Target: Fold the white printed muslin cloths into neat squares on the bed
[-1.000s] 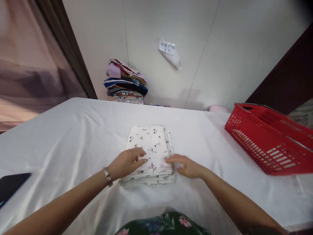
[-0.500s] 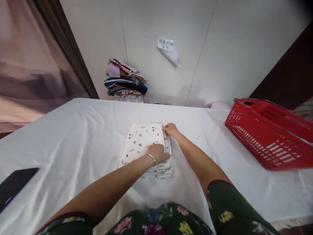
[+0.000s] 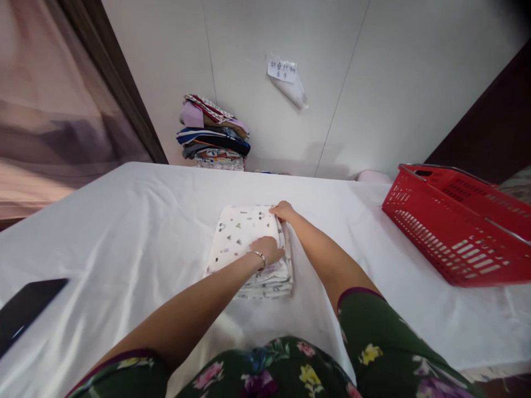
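Observation:
A folded white cloth (image 3: 234,232) with small grey prints lies in several layers in the middle of the white-covered table. My left hand (image 3: 269,250), with a silver bracelet at its wrist, is closed at the near right part of the cloth, its fingertips on the right edge. At the far right corner, my right hand (image 3: 284,210) pinches the cloth, thumb over the top. The layers show along the right and near sides; my left forearm covers part of the near left side.
A red plastic basket (image 3: 452,226) stands at the table's right. A dark flat device (image 3: 31,309) lies at the left edge. Behind the table rises a stack of folded clothes (image 3: 213,135) against the wall. A handwritten paper label (image 3: 282,71) hangs on the wall.
My right hand has shifted slightly left, onto the far right corner of the cloth. My left hand stays near the right edge, almost unmoved. The view has tilted a little.

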### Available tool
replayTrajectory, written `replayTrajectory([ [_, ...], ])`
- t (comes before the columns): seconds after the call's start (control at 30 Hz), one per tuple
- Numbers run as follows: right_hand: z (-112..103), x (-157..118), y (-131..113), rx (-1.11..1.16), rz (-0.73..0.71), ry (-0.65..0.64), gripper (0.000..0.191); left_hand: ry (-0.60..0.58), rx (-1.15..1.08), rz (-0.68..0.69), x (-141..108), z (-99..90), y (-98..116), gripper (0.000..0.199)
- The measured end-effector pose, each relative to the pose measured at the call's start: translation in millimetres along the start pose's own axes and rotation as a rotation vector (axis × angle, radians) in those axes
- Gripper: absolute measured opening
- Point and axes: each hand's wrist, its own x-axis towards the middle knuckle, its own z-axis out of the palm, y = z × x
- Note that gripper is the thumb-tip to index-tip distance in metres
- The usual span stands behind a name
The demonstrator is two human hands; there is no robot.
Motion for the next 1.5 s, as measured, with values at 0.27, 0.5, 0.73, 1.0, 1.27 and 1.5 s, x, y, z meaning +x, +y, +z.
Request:
replayTrajectory([
  [0.27,-14.0,-12.6,26.4,0.091,-0.086,0.123,0.025,0.013,-0.036,0.181,-11.8,-3.1,-8.8,0.031],
  [0.5,-14.8,-25.4,49.3,0.159,-0.033,0.066,0.023,0.004,-0.027,0.163,-13.5,10.1,2.1,0.034],
  [0.73,-22.4,-38.3,57.4,0.368,0.012,-0.098,0.026,-0.005,-0.384,0.195,-11.8,11.2,-18.1,0.049],
  [1.0,-13.6,-46.4,59.4,0.504,0.01,-0.149,0.013,0.137,-0.263,0.223,-18.1,16.2,-1.7,0.04],
  [1.27,-16.2,-54.4,67.1,0.48,0.02,-0.13,0.02,0.132,-0.032,0.221,-18.3,30.7,6.8,0.034],
  [1.5,-22.4,-64.6,59.4,0.357,-0.051,-0.036,0.023,0.205,-0.164,0.182,-19.3,29.2,2.1,0.039],
])
